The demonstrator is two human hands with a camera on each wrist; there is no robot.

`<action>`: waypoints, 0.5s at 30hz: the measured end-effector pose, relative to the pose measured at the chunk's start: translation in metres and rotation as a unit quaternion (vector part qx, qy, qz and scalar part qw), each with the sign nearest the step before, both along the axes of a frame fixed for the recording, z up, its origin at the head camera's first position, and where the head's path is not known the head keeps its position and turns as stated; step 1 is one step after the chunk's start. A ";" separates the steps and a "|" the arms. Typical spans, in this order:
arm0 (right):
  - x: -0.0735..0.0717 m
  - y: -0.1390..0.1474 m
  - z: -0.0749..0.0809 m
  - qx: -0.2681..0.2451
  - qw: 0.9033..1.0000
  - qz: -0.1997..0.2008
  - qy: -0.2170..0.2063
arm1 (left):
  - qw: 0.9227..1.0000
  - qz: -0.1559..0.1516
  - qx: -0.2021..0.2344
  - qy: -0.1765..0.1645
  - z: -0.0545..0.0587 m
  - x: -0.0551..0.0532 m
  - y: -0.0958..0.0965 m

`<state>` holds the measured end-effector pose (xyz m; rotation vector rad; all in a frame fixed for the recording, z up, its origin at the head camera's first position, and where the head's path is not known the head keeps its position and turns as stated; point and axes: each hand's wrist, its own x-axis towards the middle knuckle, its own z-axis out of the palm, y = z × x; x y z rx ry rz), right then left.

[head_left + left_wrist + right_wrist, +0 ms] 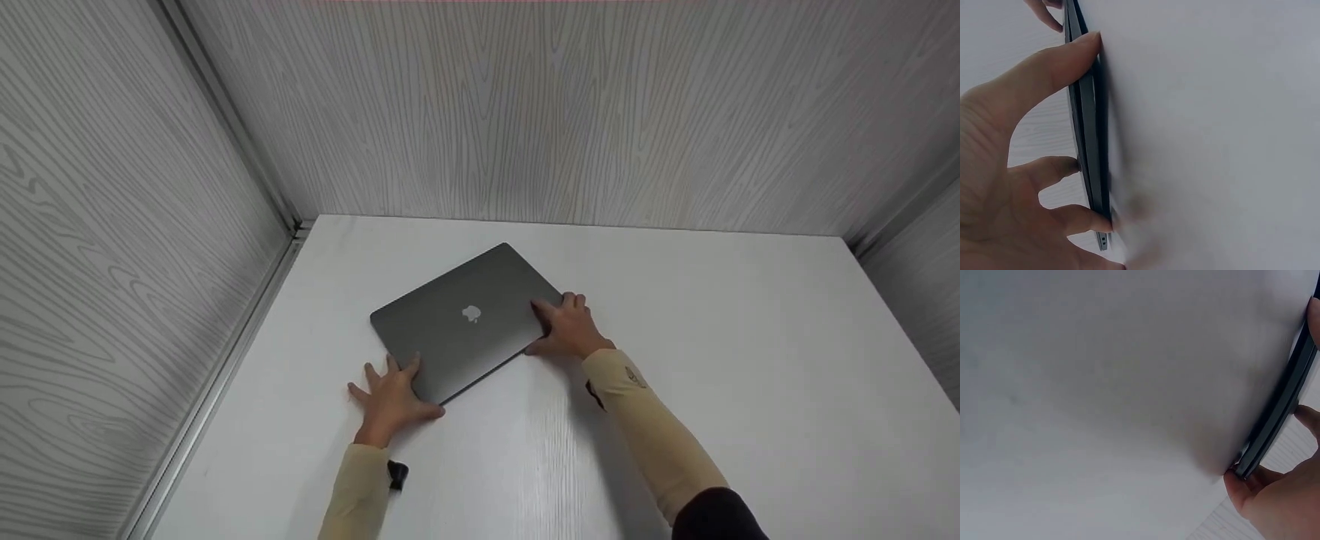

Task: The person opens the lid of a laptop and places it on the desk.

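A closed grey laptop (pixel 442 337) with a pale apple logo lies at a slant on the white table. At its near left corner my left hand (pixel 392 403) grips it, thumb along the front edge, one finger on the lid, the other fingers splayed. In the left wrist view the thumb (pixel 1058 64) crosses the laptop's dark edge (pixel 1090 129). My right hand (pixel 571 330) holds the near right corner, with a finger on the lid and the thumb at the front edge. In the right wrist view its fingertips (pixel 1234 486) meet the end of the laptop's edge (pixel 1278 410).
The white table (pixel 712 337) stretches out around the laptop, mostly to the right. A wood-grain panel (pixel 555 112) rises behind it, and another panel (pixel 112 247) stands along the left. Black wrist gear (pixel 397 475) shows beside the left sleeve.
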<state>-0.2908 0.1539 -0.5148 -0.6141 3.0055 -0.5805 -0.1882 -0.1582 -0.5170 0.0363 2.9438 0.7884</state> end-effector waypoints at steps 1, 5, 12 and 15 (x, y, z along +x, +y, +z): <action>0.000 0.001 0.000 -0.002 1.000 -0.003 0.001 | 1.000 -0.001 0.003 0.001 0.000 -0.001 0.000; 0.001 0.002 0.000 -0.005 1.000 -0.008 -0.002 | 1.000 -0.002 0.007 -0.002 0.001 -0.003 0.001; 0.005 0.002 0.000 -0.009 1.000 -0.019 -0.016 | 1.000 0.002 0.009 -0.010 -0.001 -0.003 0.002; 0.006 0.002 0.002 -0.009 1.000 -0.027 -0.014 | 1.000 0.004 0.015 -0.011 -0.001 -0.004 0.002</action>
